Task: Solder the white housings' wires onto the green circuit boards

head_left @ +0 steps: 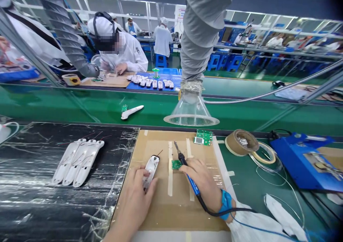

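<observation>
My left hand has thumb and fingers closed around a white plastic shell that lies on the cardboard sheet. A short dark wire sticks up from the shell's far end. My right hand, with a blue band at the wrist, grips a soldering iron with a blue and black handle, its tip pointing away from me. Just left of the right fingers is a small green circuit board, partly hidden by the hand and the iron. More green boards rest at the cardboard's far right corner.
Three white shells with thin wires lie on the black mat. A clear fume hood hangs ahead. On the right are a tape roll, solder wire and a blue device. A co-worker sits opposite.
</observation>
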`<state>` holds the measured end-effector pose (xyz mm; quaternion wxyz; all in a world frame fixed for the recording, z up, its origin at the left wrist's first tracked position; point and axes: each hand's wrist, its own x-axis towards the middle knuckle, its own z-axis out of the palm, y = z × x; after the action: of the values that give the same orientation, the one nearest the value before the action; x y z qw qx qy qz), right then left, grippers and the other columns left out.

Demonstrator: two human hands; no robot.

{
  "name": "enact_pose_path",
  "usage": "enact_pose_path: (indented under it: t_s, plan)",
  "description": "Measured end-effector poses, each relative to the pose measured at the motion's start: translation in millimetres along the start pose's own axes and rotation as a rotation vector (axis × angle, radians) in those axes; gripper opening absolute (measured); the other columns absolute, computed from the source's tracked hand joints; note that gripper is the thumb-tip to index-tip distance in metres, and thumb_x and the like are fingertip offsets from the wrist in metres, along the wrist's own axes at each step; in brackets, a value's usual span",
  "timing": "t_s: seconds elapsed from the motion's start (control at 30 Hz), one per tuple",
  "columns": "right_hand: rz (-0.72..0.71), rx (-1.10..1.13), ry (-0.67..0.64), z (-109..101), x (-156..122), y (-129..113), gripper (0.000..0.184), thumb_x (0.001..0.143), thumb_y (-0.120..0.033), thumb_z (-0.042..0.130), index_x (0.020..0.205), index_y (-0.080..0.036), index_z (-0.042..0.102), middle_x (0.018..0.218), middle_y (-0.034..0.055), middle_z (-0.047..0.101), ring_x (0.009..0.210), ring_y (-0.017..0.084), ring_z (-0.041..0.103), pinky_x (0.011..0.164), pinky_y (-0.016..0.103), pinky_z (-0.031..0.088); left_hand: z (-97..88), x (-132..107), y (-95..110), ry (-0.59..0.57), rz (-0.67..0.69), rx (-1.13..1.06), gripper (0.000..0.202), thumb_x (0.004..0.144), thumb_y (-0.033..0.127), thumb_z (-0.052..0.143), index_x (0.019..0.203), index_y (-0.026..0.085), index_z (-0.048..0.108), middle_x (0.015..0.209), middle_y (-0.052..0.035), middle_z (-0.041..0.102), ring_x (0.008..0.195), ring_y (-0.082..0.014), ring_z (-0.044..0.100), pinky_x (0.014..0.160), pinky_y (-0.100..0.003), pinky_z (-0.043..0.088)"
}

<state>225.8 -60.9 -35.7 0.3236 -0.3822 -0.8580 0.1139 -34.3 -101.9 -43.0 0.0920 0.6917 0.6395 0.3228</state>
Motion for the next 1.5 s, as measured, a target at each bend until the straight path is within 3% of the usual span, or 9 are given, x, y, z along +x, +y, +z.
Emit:
enact_pose_path:
  t_s: [0.17,0.27,0.4,0.6,0.77,0.97,1.03,1.2,1.5]
  plan:
    - [0.016,0.027,0.021,6,-6,7,0.029,0.111,-0.013,0.042,0.126,-0.026,0.063,0.118,0.0119,0.067,0.118,0.031,0.064,0.1,0.048,0.056,1.0,37,-10,-0.136,-0.075,-0.108,0.044,0.101,0.048,0.056,0.137,0.023,0.058,0.133,-0.013,0.067,0.124,-0.0357,0.066,0.105,-0.056,0.054]
    - [0.022,0.044,0.019,8,-4,9,0.028,0.112,-0.013,0.042,0.127,-0.027,0.062,0.121,0.0119,0.067,0.123,0.03,0.064,0.102,0.046,0.057,5.3,63,-10,-0.252,-0.047,-0.131,0.039,0.099,0.046,0.055,0.128,0.023,0.068,0.132,-0.0118,0.068,0.129,-0.0367,0.063,0.111,-0.058,0.048]
    - [0.013,0.064,-0.006,6,-2,11,0.029,0.113,-0.012,0.041,0.128,-0.025,0.062,0.12,0.0114,0.068,0.12,0.028,0.068,0.101,0.043,0.058,13.2,81,-9,-0.301,-0.023,-0.189,0.032,0.099,0.043,0.051,0.108,0.026,0.076,0.113,-0.0086,0.073,0.115,-0.0339,0.066,0.102,-0.053,0.049]
    - [0.02,0.068,-0.03,3,-2,9,0.031,0.113,-0.012,0.041,0.129,-0.025,0.063,0.121,0.0125,0.069,0.119,0.03,0.067,0.1,0.047,0.057,8.8,74,5,-0.264,-0.083,-0.387,0.027,0.099,0.038,0.053,0.083,0.024,0.069,0.094,-0.0059,0.073,0.096,-0.0276,0.066,0.091,-0.042,0.048]
    - [0.02,0.07,-0.033,2,1,11,0.033,0.111,-0.009,0.041,0.129,-0.025,0.064,0.116,0.0121,0.069,0.115,0.03,0.067,0.098,0.048,0.057,4.8,61,21,-0.264,-0.1,-0.544,0.025,0.102,0.036,0.054,0.085,0.023,0.066,0.088,-0.003,0.067,0.085,-0.0226,0.062,0.079,-0.035,0.046]
    - [0.037,0.127,0.083,2,2,5,0.022,0.111,-0.013,0.051,0.124,-0.026,0.063,0.113,0.0095,0.07,0.112,0.029,0.068,0.097,0.045,0.056,8.9,50,28,-0.279,-0.127,-0.611,0.023,0.101,0.035,0.056,0.085,0.022,0.067,0.092,-0.0042,0.068,0.089,-0.0235,0.063,0.082,-0.036,0.046]
    - [0.136,0.186,0.133,-2,4,-7,0.018,0.111,-0.015,0.053,0.121,-0.025,0.063,0.111,0.0077,0.071,0.108,0.026,0.068,0.093,0.042,0.056,8.7,46,34,-0.288,-0.126,-0.63,0.023,0.102,0.035,0.056,0.087,0.023,0.069,0.093,-0.0038,0.069,0.09,-0.0231,0.063,0.084,-0.036,0.046]
    - [0.622,0.647,0.236,-7,16,-41,0.006,0.105,-0.031,0.068,0.109,-0.027,0.069,0.1,0.0012,0.074,0.093,0.02,0.073,0.079,0.029,0.058,6.9,38,54,-0.317,-0.107,-0.671,0.021,0.105,0.033,0.057,0.092,0.024,0.07,0.094,-0.0014,0.068,0.088,-0.0198,0.063,0.079,-0.032,0.047]
    - [0.781,0.808,0.46,9,13,-52,0.018,0.092,-0.038,0.082,0.104,-0.026,0.074,0.096,0.0007,0.078,0.084,0.017,0.076,0.074,0.023,0.061,10.8,30,64,-0.237,-0.081,-0.678,0.019,0.105,0.028,0.057,0.093,0.024,0.071,0.093,-0.0005,0.068,0.084,-0.0174,0.064,0.073,-0.028,0.048]
